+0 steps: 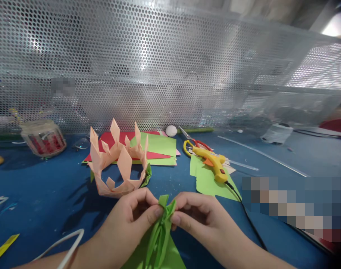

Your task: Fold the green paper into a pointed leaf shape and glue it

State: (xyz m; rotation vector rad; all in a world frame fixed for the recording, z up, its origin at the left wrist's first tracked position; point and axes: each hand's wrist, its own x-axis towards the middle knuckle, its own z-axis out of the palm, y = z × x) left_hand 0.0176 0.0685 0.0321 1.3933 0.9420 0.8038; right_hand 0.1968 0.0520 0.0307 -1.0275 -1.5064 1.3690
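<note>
Between both hands is a folded green paper piece (161, 233) with several long creased strips. My left hand (135, 213) pinches its upper left side between thumb and index finger. From the other side, my right hand (197, 215) grips the upper right edge, thumb in front. Under the folded piece lies a flat green sheet (174, 257), partly hidden. Just beyond my left hand stands a peach paper crown (125, 164) with pointed diamond shapes, a bit of green paper at its right side.
Red and green paper sheets (159, 144) lie behind the crown. A yellow glue gun (215, 162) rests on green paper, its black cord (247, 215) running toward me. Scissors (187, 133), a jar (44, 138) and clear glue sticks (262, 155) lie around. A perforated metal panel (148, 67) stands behind.
</note>
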